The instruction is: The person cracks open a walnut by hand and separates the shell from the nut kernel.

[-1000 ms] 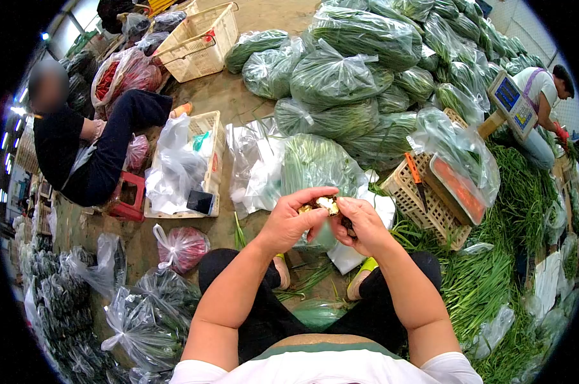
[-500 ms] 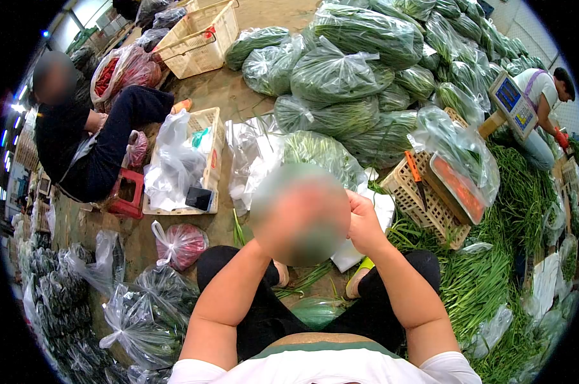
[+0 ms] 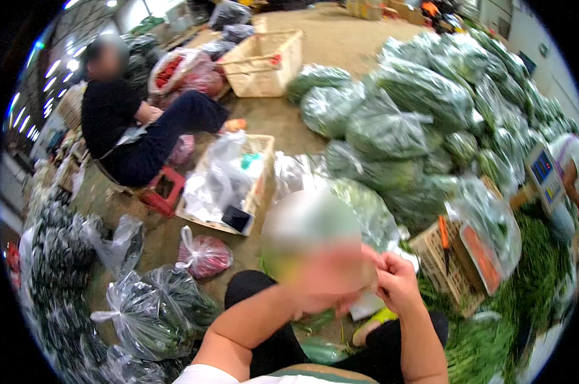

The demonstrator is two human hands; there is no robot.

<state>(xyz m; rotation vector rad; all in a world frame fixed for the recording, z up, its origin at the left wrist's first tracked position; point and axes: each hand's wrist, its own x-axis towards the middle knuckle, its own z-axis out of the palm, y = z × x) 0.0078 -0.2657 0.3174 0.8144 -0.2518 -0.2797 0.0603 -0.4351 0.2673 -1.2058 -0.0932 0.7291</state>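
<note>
My right hand (image 3: 397,281) is raised in front of me above my knees. Its fingers are curled and pressed together, and I cannot make out what they hold, if anything. Close beside it is my left hand (image 3: 318,275), whose fingers are hidden by a blurred patch. The two hands are nearly touching. Behind them lies a clear plastic bag of green leafy vegetables (image 3: 366,208). Below them, between my legs, a greenish plastic bag (image 3: 325,351) lies on the floor.
Bagged greens (image 3: 417,89) are heaped ahead. A crate with an orange-handled knife (image 3: 444,240) stands at right, near a digital scale (image 3: 546,176) and loose greens (image 3: 485,345). At left are a crate of plastic bags (image 3: 264,185), a red stool (image 3: 164,192) and a seated person (image 3: 113,118).
My view has swung, so the surroundings sit further right and lower on the right side. Both hands stay close together and appear slightly lower and further right.
</note>
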